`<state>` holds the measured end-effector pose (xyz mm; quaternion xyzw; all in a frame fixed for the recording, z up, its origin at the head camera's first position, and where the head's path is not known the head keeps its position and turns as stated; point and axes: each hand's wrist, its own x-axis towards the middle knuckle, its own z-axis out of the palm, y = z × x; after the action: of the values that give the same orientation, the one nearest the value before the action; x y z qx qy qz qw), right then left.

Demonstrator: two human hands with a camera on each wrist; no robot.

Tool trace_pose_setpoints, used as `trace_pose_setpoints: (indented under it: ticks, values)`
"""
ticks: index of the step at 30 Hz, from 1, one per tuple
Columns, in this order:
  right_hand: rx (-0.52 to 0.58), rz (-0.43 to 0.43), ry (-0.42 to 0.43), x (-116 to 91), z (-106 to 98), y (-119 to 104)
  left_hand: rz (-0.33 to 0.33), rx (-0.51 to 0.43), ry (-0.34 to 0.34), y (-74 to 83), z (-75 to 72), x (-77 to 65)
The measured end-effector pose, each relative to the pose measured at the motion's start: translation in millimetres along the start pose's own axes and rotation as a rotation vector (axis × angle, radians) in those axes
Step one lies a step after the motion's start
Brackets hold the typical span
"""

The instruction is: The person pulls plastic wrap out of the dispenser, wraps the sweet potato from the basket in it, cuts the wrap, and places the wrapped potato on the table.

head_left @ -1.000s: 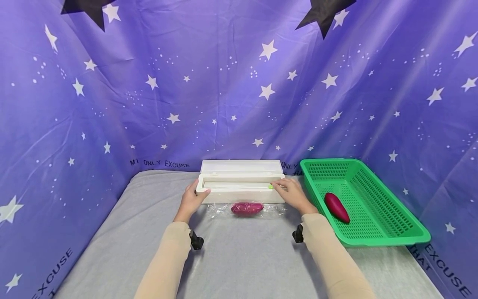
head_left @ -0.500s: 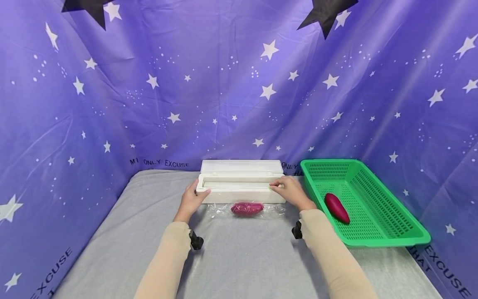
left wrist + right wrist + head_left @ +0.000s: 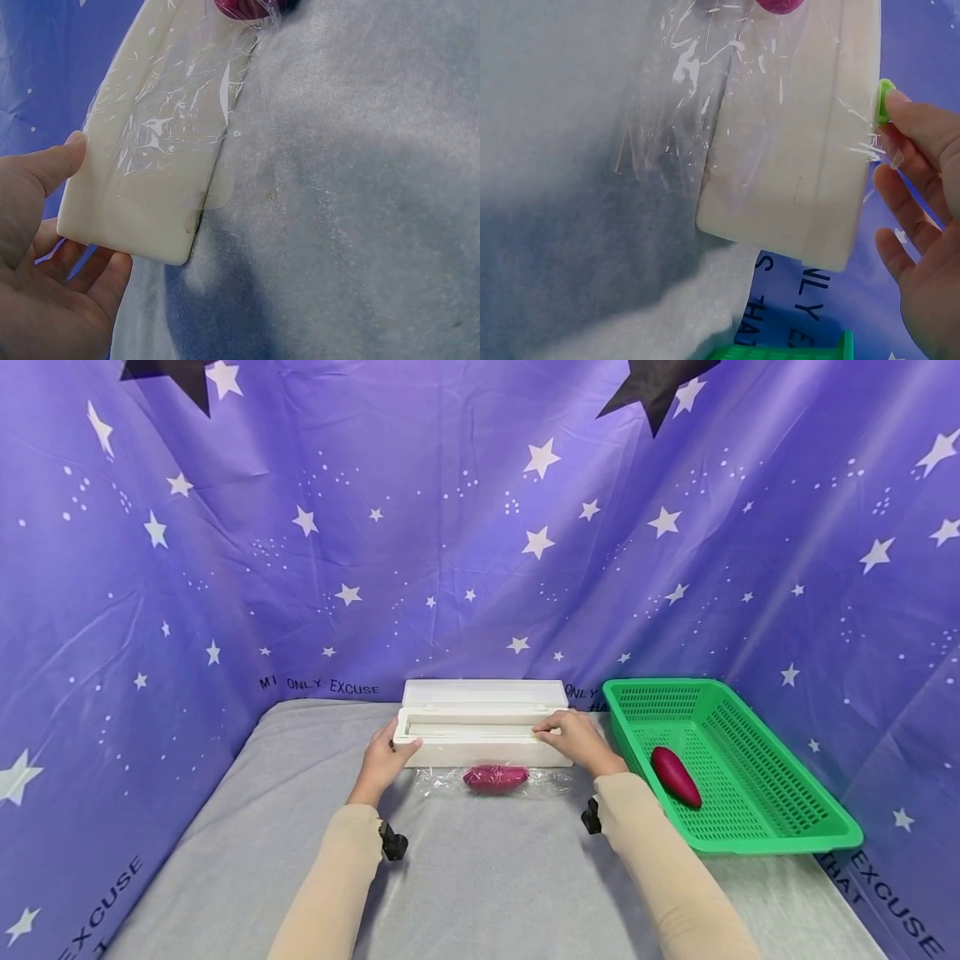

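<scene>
A long white cling film dispenser (image 3: pixel 483 754) lies across the table, its lid (image 3: pixel 484 693) tipped back. My left hand (image 3: pixel 381 762) holds its left end, thumb on the front edge and fingers around the end wall. At the right, my right hand (image 3: pixel 579 739) pinches a small green slide cutter (image 3: pixel 886 101) on the dispenser's front edge. Clear cling film (image 3: pixel 437 782) runs from that edge down the front onto the table. A purple sweet potato (image 3: pixel 496 779) is at the film's middle, just before the dispenser; whether film fully surrounds it I cannot tell.
A green plastic basket (image 3: pixel 776 845) stands at the right, close to my right forearm, with a second purple sweet potato (image 3: pixel 676 776) in it. Grey cloth (image 3: pixel 480 885) covers the table. Purple star-printed curtain (image 3: pixel 450 527) hangs behind and at both sides.
My right hand has slid a short way left along the dispenser's front edge with the slide cutter. The left hand and the sweet potatoes stay put.
</scene>
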<state>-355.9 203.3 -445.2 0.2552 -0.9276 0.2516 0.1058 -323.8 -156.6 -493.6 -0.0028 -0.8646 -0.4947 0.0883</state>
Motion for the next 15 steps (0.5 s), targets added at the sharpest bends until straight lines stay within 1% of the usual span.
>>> trace_pose_setpoints:
  ticks: [5, 9, 15]
  values:
    - [0.031, 0.001, -0.019, 2.3, 3.2, -1.1, -0.006, -0.015, -0.005, 1.2, -0.4, -0.8]
    - [0.034, 0.008, -0.023, 5.4, 7.8, -2.9, -0.015, -0.018, -0.009, 1.5, -0.3, -1.3]
    - [0.054, -0.036, 0.006, 9.6, 13.0, -11.6, -0.030, -0.032, -0.009, 1.5, 0.3, -1.5]
